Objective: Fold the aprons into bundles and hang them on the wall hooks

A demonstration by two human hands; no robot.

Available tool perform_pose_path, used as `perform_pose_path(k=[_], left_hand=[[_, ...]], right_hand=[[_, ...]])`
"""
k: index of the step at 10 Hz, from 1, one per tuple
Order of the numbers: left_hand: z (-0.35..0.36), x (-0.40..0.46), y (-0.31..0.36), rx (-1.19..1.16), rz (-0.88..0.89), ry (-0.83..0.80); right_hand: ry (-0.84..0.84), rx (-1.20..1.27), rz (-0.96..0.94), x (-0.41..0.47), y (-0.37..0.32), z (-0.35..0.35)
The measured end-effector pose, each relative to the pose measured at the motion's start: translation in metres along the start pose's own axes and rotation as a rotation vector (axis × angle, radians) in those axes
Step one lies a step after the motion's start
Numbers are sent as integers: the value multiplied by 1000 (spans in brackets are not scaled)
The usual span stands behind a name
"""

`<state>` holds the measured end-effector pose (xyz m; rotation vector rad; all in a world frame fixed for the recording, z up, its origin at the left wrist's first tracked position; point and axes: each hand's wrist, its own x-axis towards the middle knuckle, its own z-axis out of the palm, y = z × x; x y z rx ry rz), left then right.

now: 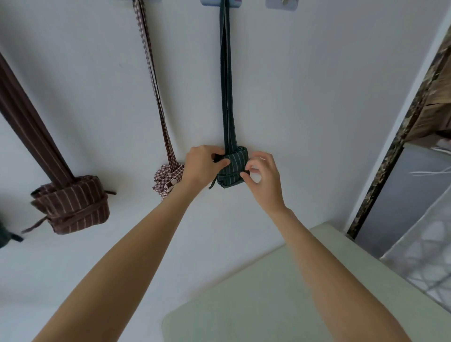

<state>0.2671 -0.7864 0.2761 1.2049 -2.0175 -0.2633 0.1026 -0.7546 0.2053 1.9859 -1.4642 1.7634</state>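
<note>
Head view shows, from the left, a brown striped bundle [70,207] and a checked bundle [168,179] hanging by their straps against the white wall [305,97]. Right of these, the left hand [202,166] pinches the left edge of the dark green striped bundle [234,168], which hangs by its strap [225,85] from a wall hook [220,2]. The right hand [264,180] pinches the bundle's lower right corner with thumb and forefinger, above the near pale table [280,305].

Home interior, likely near a kitchen: plain white wall [305,97] with stick-on hooks [281,4], bundled aprons [70,207] hanging, pale green worktop [280,293], marble-look door frame [390,156] at right.
</note>
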Motion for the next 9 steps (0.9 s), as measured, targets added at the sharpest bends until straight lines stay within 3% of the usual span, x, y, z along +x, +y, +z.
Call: perform_pose_path(k=[1, 3, 5, 9], left_hand=[[1, 4, -4, 15, 3, -15], [4, 1, -5, -4, 1, 11], [7, 1, -7, -15, 22, 28], [3, -14, 7, -75, 20, 34]], right_hand=[[-171, -187, -195, -8, 9, -3], [-192, -455, -326, -2, 0, -2], [-82, -241, -114, 10, -9, 6], [-228, -342, 111, 11, -33, -12]])
